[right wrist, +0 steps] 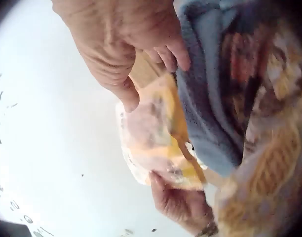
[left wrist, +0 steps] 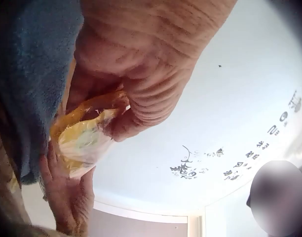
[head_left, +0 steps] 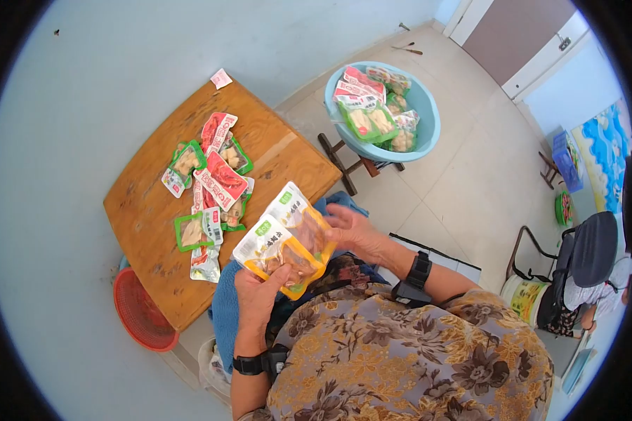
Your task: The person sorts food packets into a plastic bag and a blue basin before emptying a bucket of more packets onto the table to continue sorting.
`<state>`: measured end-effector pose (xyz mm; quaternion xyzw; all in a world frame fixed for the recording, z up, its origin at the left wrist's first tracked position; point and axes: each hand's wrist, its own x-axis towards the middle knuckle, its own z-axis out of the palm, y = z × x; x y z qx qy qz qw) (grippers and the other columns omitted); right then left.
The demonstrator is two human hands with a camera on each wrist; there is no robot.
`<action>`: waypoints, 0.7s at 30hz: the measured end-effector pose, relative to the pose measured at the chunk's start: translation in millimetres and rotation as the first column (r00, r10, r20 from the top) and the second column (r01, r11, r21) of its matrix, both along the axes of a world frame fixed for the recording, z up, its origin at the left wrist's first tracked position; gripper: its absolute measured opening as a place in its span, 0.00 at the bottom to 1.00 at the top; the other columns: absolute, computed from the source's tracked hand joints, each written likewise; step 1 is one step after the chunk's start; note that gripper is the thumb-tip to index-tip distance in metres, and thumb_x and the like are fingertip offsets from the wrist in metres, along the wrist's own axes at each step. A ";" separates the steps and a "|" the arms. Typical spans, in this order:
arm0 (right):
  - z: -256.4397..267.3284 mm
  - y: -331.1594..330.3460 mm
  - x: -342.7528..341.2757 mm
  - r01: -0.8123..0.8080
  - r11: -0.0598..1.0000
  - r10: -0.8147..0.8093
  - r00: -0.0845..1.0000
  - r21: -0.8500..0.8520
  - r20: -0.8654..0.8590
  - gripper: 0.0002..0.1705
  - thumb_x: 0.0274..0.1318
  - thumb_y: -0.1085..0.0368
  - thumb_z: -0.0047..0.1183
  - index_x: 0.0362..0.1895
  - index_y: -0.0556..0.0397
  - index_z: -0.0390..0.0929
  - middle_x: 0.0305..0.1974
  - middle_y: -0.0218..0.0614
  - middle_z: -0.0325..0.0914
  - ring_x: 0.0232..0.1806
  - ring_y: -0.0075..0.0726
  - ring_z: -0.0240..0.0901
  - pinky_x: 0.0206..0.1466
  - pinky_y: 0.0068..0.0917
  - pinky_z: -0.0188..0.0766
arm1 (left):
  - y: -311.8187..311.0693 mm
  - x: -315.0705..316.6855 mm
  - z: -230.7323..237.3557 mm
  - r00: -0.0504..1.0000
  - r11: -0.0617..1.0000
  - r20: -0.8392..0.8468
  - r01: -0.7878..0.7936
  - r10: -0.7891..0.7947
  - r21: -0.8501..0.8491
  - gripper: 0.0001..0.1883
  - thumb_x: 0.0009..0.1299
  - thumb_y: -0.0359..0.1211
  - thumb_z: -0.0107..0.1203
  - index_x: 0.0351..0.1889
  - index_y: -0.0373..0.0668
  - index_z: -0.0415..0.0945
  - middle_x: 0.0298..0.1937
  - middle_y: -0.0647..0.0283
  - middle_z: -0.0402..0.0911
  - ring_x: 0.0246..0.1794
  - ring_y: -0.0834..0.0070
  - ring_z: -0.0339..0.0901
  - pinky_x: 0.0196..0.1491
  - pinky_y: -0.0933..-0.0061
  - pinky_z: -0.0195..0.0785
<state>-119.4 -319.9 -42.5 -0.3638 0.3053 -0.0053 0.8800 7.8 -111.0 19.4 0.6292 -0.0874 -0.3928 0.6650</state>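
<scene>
My left hand (head_left: 256, 298) grips two overlapping food packets at their lower edge, its thumb lying over the front one. The front packet (head_left: 268, 247) is white and yellow with a clear window showing brownish food; the back packet (head_left: 288, 202) looks alike and sticks out behind it. My right hand (head_left: 361, 238) is at the packets' right edge, fingers loosely extended. In the right wrist view, its thumb (right wrist: 126, 98) overlaps a packet while the other fingers stand apart from it. The left wrist view shows the left thumb and fingers around crumpled yellow packaging (left wrist: 87, 138).
A wooden table (head_left: 144, 203) bears a pile of red and green food packets (head_left: 221, 179). Beyond it, a light blue basin (head_left: 430, 126) with more packets sits on a wooden stand. A red basket (head_left: 147, 316) is below the table's near-left edge. Another person (head_left: 590, 302) sits far right.
</scene>
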 end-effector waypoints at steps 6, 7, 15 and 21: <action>68.6 -35.0 7.8 -0.160 0.459 0.340 0.940 -0.874 0.006 0.60 0.37 0.54 0.74 0.72 0.56 0.53 0.68 0.47 0.62 0.69 0.44 0.60 0.70 0.45 0.57 | 8.0 5.3 17.0 0.965 0.963 0.087 0.234 -0.246 0.129 0.13 0.62 0.25 0.63 0.44 0.33 0.80 0.38 0.64 0.85 0.35 0.83 0.79 0.39 0.78 0.73; 78.4 -34.1 10.3 -0.198 0.324 0.491 0.871 -0.925 -0.014 0.58 0.36 0.55 0.74 0.72 0.55 0.55 0.68 0.46 0.62 0.69 0.44 0.60 0.70 0.47 0.57 | 8.0 5.5 16.6 0.941 0.938 0.087 0.313 -0.328 0.146 0.12 0.62 0.26 0.64 0.44 0.33 0.81 0.38 0.65 0.85 0.35 0.84 0.79 0.39 0.78 0.73; 96.7 -35.2 21.7 -0.346 -0.031 0.667 0.692 -0.938 -0.277 0.36 0.38 0.54 0.71 0.55 0.51 0.77 0.47 0.40 0.81 0.51 0.43 0.77 0.67 0.38 0.61 | 2.5 -1.5 24.0 0.833 0.835 0.121 0.512 -0.540 0.199 0.12 0.62 0.27 0.65 0.44 0.35 0.82 0.36 0.69 0.85 0.34 0.86 0.78 0.39 0.78 0.72; 96.2 -38.3 18.4 -0.534 0.255 0.703 0.675 -0.806 -0.224 0.25 0.41 0.59 0.72 0.46 0.51 0.82 0.39 0.34 0.84 0.40 0.27 0.79 0.47 0.28 0.73 | 5.7 1.4 6.4 0.869 0.869 0.010 0.495 -0.495 -0.010 0.12 0.62 0.27 0.65 0.43 0.34 0.81 0.36 0.68 0.84 0.34 0.85 0.78 0.39 0.79 0.72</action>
